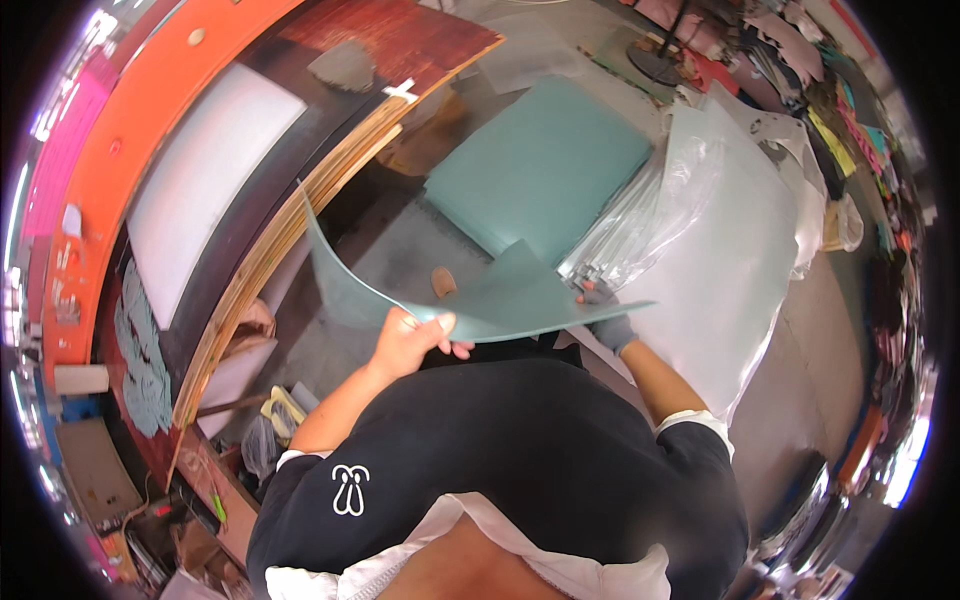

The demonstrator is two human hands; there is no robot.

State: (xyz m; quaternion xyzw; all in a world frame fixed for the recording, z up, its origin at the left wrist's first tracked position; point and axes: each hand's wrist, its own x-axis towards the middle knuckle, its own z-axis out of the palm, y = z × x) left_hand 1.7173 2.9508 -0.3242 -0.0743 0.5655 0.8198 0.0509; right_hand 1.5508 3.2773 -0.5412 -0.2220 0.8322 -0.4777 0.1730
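Cluttered workshop floor fills the view, grey concrete [830,330] showing between piles of material. At far left an orange panel [150,110] curves along the rim, with a white board [205,185] leaning beside it and a stack of thin wooden sheets [300,210] angled up toward a dark red-brown board [400,40]. Near the lower left lie a teal-grey rag [140,350] and small tools. At centre the left hand [415,340], bare, has its fingers clenched on the near edge of a flexible teal sheet [470,300], which bows upward at its left end and hangs in the air in front of the person's chest. Behind it a larger teal sheet [540,165] lies flat on the floor. The right hand [605,318], in a dark glove, grips the same flexible sheet at its right edge. Just beyond lie crinkled clear plastic covers [650,210] on a pale grey sheet [720,280], with colourful scraps [840,120] piled at far right.
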